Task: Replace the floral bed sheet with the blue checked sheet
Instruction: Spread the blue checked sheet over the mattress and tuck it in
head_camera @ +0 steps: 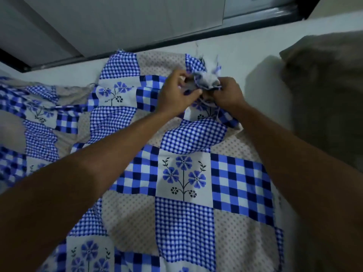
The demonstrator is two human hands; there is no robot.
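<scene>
We see the blue checked sheet [184,193] spread loosely over the white mattress [255,61], rumpled on the left, its patches of fine check, large check, dots and blue flowers facing up. Both arms reach to its far edge, where a corner of the sheet is gathered into a pale bunch [207,80]. Our left hand [175,95] has its fingers curled and pinches the cloth just beside that bunch; our right hand [228,93] closes its fingers round the bunch from the other side, the two hands almost touching. To the right lies a dull brown heap [326,85], too blurred to identify. Beyond the mattress stand pale panels [137,16] on a dark base.
</scene>
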